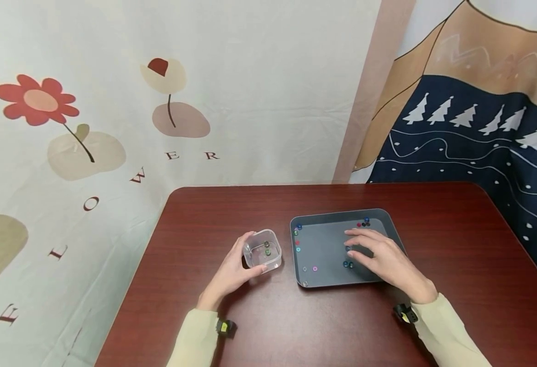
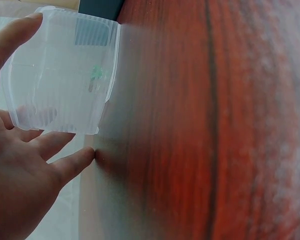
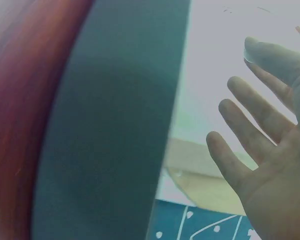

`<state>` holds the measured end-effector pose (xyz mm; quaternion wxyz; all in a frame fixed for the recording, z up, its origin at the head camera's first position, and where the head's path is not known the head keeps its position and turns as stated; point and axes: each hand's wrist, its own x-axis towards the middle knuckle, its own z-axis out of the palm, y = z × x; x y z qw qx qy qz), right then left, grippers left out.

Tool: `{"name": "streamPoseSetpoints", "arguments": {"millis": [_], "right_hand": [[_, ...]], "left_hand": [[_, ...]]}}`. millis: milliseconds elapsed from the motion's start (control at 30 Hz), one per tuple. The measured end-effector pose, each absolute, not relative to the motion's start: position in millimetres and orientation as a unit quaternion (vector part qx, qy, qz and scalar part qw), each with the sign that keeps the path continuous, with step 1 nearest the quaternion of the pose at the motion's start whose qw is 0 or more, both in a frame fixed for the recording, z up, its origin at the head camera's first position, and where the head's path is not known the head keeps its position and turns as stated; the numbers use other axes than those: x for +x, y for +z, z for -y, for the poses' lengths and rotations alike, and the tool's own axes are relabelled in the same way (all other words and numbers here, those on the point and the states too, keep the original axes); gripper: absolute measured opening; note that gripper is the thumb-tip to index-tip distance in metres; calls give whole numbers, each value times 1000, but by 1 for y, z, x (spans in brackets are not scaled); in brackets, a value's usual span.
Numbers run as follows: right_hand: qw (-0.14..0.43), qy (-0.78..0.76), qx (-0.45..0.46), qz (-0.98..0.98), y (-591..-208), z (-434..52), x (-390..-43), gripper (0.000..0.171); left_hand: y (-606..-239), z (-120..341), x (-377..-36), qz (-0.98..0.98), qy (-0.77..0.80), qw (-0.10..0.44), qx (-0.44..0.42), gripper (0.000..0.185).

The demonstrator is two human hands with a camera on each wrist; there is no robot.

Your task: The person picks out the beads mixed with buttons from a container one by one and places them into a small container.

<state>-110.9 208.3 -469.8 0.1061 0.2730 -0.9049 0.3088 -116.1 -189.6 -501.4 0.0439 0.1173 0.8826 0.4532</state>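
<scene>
Over the grey tray [image 1: 323,278], lower the flat, spread right hand [image 1: 383,257] lightly onto one bead [image 1: 348,264], pinching gently, while steadying the clear container [image 1: 262,248] cupped in the left hand [image 1: 231,272]

bright even light, blurred wrist views

Red-brown table [image 1: 250,331] — printed wall hangings [image 1: 259,76]

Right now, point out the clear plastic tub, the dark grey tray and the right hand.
clear plastic tub [image 1: 262,248]: head view, on its front wall.
dark grey tray [image 1: 325,215]: head view, on its far rim.
right hand [image 1: 385,257]: head view, on the back of the hand.
</scene>
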Motion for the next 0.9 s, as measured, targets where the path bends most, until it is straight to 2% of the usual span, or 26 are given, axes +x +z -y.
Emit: {"name": "streamPoseSetpoints", "arguments": {"millis": [500, 900], "right_hand": [[172, 387, 289, 859, -457, -165, -109, 35], [173, 447, 308, 822, -457, -100, -113, 27]], "left_hand": [[-502, 189, -116, -884, 450, 44, 120, 93], [-502, 188, -116, -883, 454, 43, 117, 93]]}}
